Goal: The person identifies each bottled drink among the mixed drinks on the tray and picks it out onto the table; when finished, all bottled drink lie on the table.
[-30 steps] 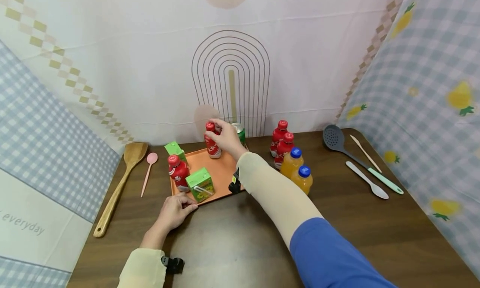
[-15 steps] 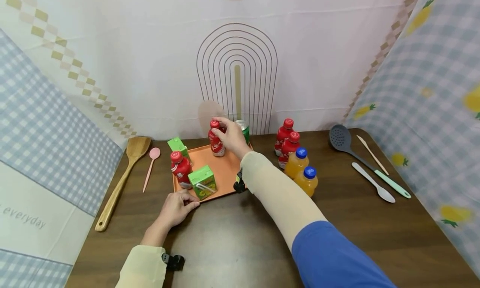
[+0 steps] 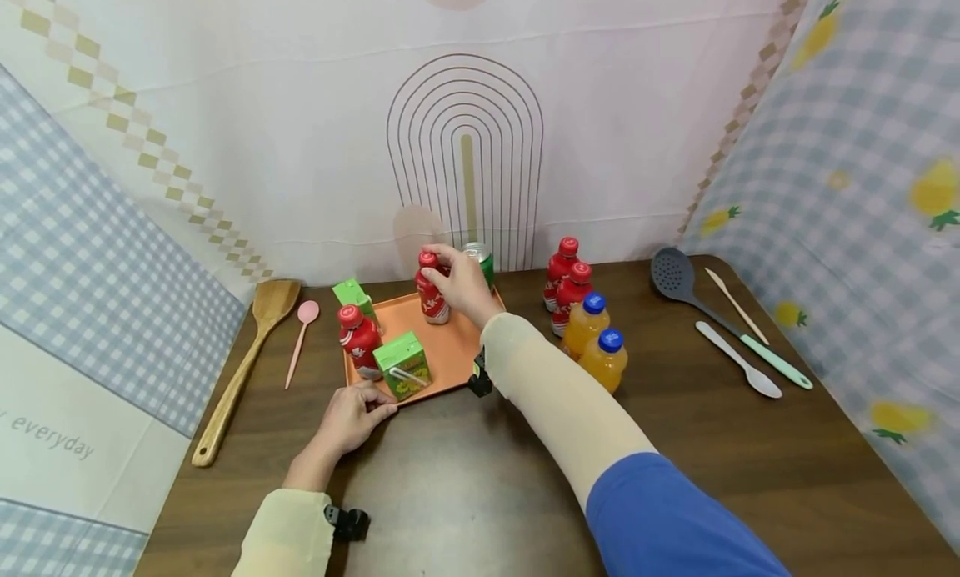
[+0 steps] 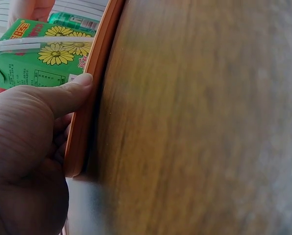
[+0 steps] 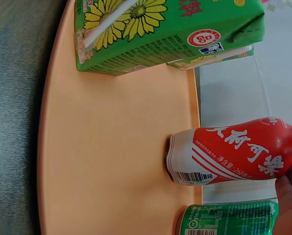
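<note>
In the head view my right hand (image 3: 467, 287) pinches a red cola bottle (image 3: 432, 298) near its cap. The bottle stands close to upright at the back of an orange tray (image 3: 450, 352). A green soda can (image 5: 229, 218) is just beside it, partly behind that hand. My left hand (image 3: 352, 418) grips the tray's near left corner, with the thumb (image 4: 80, 88) on the rim. Close to it on the tray are a green drink carton (image 3: 402, 366) with a straw and another red bottle (image 3: 361, 342). Behind these is a second green carton (image 3: 352, 295).
Right of the tray stand two red bottles (image 3: 573, 293) and two orange juice bottles (image 3: 604, 360). Farther right lie a slotted ladle (image 3: 672, 274), a white spoon (image 3: 738, 360) and a thin knife (image 3: 737, 306). A wooden spatula (image 3: 247, 368) and a pink spoon (image 3: 302, 335) lie left.
The right hand and its red bottle have shifted slightly toward the near side of the tray. The left hand keeps its place at the tray corner. The head view has shifted slightly.
</note>
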The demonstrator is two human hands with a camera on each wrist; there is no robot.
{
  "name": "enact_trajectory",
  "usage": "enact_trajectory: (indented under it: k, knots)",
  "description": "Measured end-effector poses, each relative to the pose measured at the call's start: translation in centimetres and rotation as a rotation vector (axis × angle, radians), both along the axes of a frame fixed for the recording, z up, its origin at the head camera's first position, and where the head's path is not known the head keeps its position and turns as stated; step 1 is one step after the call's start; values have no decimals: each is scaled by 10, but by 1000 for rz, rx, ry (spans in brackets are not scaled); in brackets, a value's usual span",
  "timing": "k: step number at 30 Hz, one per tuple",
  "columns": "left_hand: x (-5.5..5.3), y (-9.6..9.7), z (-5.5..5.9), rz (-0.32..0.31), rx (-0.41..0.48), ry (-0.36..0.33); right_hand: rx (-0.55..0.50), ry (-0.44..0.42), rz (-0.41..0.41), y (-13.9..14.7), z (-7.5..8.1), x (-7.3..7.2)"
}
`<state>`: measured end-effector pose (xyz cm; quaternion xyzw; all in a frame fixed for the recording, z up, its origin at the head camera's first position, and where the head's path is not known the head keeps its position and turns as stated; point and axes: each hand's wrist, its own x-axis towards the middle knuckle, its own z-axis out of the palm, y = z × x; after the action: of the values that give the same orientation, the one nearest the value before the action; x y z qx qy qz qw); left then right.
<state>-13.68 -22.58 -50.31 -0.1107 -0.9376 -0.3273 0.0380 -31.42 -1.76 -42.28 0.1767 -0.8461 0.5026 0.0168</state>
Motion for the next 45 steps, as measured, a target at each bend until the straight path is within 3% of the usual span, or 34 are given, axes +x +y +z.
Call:
enact_trajectory:
  k: [23,45]
  knots:
    - [-4,1,-1,4,-23,-15,-3,8,-6,12,-2,22]
    - [0,0,-3,12,-21,-14,-36,95,69,36,-5,64]
